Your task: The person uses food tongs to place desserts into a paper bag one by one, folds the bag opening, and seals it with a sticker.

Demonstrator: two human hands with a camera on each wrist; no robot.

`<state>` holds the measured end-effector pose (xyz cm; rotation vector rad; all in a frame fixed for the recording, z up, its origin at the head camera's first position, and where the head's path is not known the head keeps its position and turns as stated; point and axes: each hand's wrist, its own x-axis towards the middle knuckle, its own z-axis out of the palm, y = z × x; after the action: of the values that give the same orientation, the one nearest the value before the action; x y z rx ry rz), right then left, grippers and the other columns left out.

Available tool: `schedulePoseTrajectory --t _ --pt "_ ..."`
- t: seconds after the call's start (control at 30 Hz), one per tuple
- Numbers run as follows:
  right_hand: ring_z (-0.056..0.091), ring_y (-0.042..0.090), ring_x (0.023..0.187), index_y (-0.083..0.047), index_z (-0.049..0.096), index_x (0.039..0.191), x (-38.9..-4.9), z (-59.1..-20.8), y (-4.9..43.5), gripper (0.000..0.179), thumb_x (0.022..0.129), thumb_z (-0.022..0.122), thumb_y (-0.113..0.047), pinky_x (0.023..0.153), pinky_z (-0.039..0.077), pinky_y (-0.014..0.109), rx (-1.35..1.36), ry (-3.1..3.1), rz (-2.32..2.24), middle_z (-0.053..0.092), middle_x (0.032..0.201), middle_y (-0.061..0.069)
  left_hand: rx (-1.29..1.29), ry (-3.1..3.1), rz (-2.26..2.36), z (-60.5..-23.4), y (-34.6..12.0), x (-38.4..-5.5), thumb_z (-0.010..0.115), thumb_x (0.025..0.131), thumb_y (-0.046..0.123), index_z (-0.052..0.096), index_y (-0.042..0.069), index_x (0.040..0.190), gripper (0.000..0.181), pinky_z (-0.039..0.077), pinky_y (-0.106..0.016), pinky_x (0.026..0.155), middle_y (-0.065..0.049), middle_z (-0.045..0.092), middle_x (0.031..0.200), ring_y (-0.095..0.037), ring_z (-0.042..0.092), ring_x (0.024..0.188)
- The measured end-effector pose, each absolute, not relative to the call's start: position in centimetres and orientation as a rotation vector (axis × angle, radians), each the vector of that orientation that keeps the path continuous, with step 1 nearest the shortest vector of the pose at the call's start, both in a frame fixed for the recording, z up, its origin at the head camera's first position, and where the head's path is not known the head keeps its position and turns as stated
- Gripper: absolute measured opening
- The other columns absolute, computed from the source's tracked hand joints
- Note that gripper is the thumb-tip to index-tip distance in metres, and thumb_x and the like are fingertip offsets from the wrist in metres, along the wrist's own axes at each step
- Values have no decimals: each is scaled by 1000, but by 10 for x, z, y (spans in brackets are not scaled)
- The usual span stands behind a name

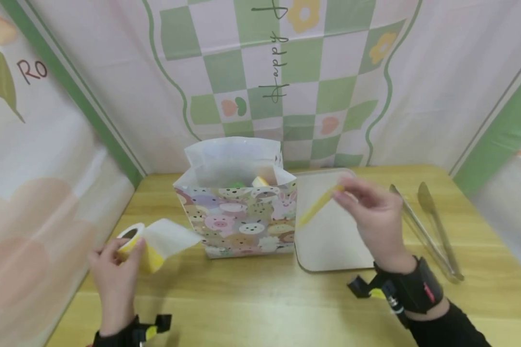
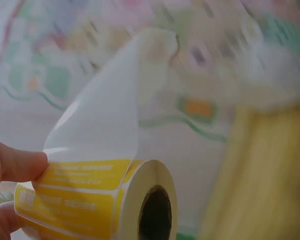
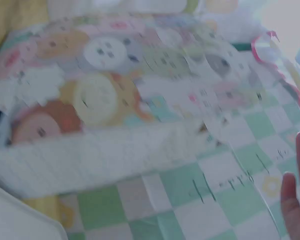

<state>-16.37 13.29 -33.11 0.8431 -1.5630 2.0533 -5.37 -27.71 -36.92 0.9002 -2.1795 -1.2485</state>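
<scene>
My left hand grips a roll of yellow labels, thumb on the printed labels. A bare white strip of backing runs out from the roll toward the paper bag. With thumb and fingertips, my right hand pinches a narrow yellow label by one end, raised over the tray. The paper bag, printed with cartoon animals, stands upright between the hands with its top open. Inside it a green item and a pale yellow item peek out; their lower parts are hidden.
Right of the bag lies a flat off-white tray. Metal tongs rest beyond it on the wooden table. Behind the table hangs a green checkered cloth, with printed curtains at both sides.
</scene>
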Motion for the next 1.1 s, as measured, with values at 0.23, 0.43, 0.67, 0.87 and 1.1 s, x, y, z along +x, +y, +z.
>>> schedulePoseTrajectory --t 0.23,0.43,0.67,0.87,1.1 --pt "68 -1 92 15 72 89 -210 -321 132 3 91 69 14 92 53 17 515 -1691 1572 75 94 -14 918 -2350 -1263 -411 -322 -81 71 99 28 64 -10 126 48 33 -62 111 -38 30 153 -50 34 138" --pt "56 1 120 0 74 124 -230 -325 127 25 101 65 -4 100 44 16 535 -2163 1457 65 138 13 781 -2622 -1120 -424 -326 -93 70 99 26 61 -9 128 47 34 -68 109 -44 30 149 -56 31 137" --pt "17 51 160 -24 2 171 -252 -327 125 132 76 76 -78 122 22 75 1043 -2491 1837 -14 177 13 423 -2803 -1051 -372 -311 -119 66 100 52 16 -3 164 98 22 -75 122 -40 17 166 -60 20 152" --pt "3 50 163 -21 -20 167 -268 -329 103 160 59 74 -91 127 11 70 1321 -2593 1822 -33 172 12 -468 -2529 -1640 -337 -285 -163 79 82 65 -19 20 166 137 8 -72 126 -16 -7 177 -47 2 163" --pt "8 52 161 -15 -18 167 -266 -332 97 139 81 85 -51 128 13 68 1358 -2563 2053 -22 176 11 -592 -2488 -1842 -338 -270 -191 74 84 -7 -26 21 165 132 50 -24 107 -27 12 172 -48 31 150"
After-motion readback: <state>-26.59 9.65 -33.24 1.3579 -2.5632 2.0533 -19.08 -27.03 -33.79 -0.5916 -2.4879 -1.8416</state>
